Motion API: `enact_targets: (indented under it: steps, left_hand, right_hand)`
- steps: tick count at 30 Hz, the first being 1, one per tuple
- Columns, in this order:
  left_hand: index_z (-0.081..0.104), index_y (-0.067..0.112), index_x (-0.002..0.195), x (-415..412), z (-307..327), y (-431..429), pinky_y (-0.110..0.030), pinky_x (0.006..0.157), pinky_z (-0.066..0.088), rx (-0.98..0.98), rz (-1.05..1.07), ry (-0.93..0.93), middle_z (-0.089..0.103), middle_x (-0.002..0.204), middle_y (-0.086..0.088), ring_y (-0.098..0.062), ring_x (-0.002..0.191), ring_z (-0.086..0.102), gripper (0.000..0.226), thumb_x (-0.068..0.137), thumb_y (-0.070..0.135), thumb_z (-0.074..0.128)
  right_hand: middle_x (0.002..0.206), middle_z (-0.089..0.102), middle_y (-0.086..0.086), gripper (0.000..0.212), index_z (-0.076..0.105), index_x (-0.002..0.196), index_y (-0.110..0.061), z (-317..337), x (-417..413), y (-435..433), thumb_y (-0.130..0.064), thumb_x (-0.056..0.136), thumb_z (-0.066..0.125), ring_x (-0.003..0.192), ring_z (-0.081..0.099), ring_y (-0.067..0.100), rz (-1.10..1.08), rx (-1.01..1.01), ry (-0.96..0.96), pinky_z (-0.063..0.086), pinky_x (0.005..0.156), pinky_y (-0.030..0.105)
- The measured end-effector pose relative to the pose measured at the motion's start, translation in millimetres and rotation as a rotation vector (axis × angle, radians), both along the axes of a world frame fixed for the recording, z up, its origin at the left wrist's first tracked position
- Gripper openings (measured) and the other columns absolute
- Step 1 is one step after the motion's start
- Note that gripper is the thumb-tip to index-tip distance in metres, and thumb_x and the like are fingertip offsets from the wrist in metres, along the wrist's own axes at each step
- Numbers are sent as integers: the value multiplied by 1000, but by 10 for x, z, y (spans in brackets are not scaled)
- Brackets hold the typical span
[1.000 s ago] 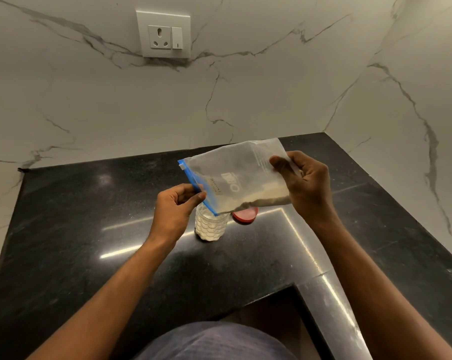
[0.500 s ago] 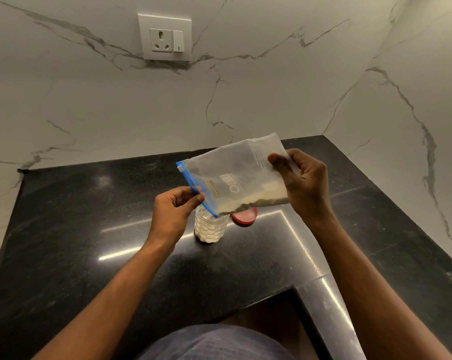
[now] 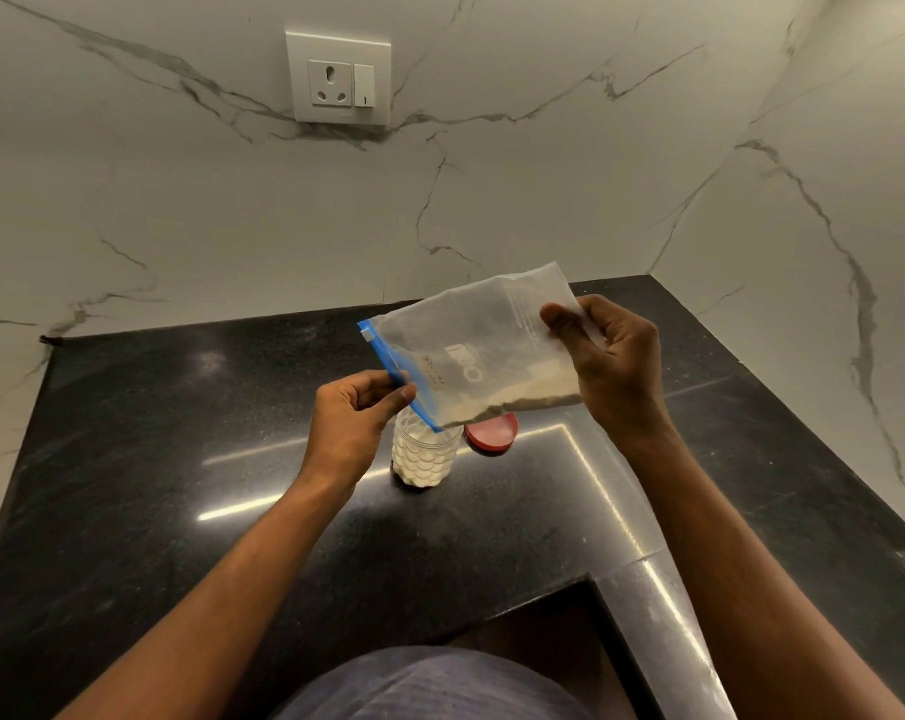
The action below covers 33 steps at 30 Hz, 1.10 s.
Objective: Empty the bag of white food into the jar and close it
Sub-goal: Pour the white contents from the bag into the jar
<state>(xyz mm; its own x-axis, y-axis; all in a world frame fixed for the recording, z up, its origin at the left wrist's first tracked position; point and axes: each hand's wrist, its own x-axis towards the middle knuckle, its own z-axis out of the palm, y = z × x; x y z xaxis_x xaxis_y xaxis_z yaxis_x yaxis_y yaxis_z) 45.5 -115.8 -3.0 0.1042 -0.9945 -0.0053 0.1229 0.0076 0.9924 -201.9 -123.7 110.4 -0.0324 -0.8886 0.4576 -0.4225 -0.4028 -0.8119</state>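
Note:
A clear zip bag with a blue seal strip is held tilted over an open clear jar. The strip's lower corner points down into the jar mouth. White food lies along the bag's lower edge, and the jar holds white food up to about its shoulder. My left hand pinches the blue strip at the bag's left end. My right hand grips the bag's right end, held higher. The red lid lies flat on the black counter just right of the jar, partly hidden by the bag.
The black stone counter fills a corner between two white marble walls. A wall socket with a switch sits high on the back wall. The counter's front edge steps back in an L shape near my body.
The bag has tipped a little more, its right end held higher. Both hands keep their grips and the jar and lid have not moved.

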Motion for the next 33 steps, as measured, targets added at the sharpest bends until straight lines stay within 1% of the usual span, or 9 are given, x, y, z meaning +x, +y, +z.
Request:
enact_targets:
  steps: [3,6,9,14,21,24,26,30,33]
  left_hand:
    - [78,21,106,-3,6,0,-27,89,63,-2,-3,9,82,107,3,-12,104,78,22,92,4,75]
    - [78,22,106,6,3,17,-28,90,63,-2,2,-4,82,107,2,-12,105,78,22,92,5,75]
    - [77,22,105,6,5,19,-31,92,62,5,0,-5,82,108,1,-12,105,78,22,92,5,75]
    - [78,20,107,9,2,29,-32,93,62,13,1,-12,82,110,0,-12,105,78,22,92,5,75]
    - [78,23,105,10,-3,37,-29,90,62,15,3,-18,82,107,3,-11,105,77,22,92,6,74]
    - [78,22,106,1,2,42,-26,88,63,5,-1,-25,82,106,4,-10,104,78,22,92,5,74]
    - [78,21,107,0,1,42,-26,89,63,6,4,-16,82,107,3,-10,104,78,22,92,4,74]
    - [78,21,107,1,-4,43,-28,90,62,12,9,-16,82,107,3,-11,105,78,22,92,5,74]
    - [78,22,106,1,-1,46,-28,89,62,12,8,-10,82,106,4,-11,104,78,22,92,5,74]
  right_hand:
    - [68,67,-17,19,69,81,-30,5,-12,1,-26,100,70,62,58,3,-17,-3,0,47,56,20]
    - [68,68,-7,19,70,81,-28,-9,-30,15,-26,99,71,63,60,8,-26,16,6,48,57,26]
    - [70,69,-11,17,70,83,-25,-3,-25,28,-24,100,69,63,61,5,-24,21,16,49,56,22]
    - [76,70,-1,15,71,85,-21,10,-27,33,-23,100,69,65,64,12,-24,26,18,51,57,25]
    - [79,73,5,15,74,90,-13,-4,-59,3,-23,100,70,69,69,22,-36,30,33,55,59,36]
    - [73,70,1,15,74,86,-17,-1,-68,-8,-24,99,71,64,63,17,-50,15,33,49,56,32]
    - [76,72,2,14,74,89,-13,-13,-69,-10,-22,99,71,65,65,19,-40,20,37,51,57,32]
    - [78,72,3,16,74,92,-6,-23,-66,-10,-20,99,71,68,65,11,-39,15,43,52,59,25]
    - [79,72,1,14,74,93,-8,-13,-65,-14,-20,99,70,69,66,12,-39,7,41,53,59,24]
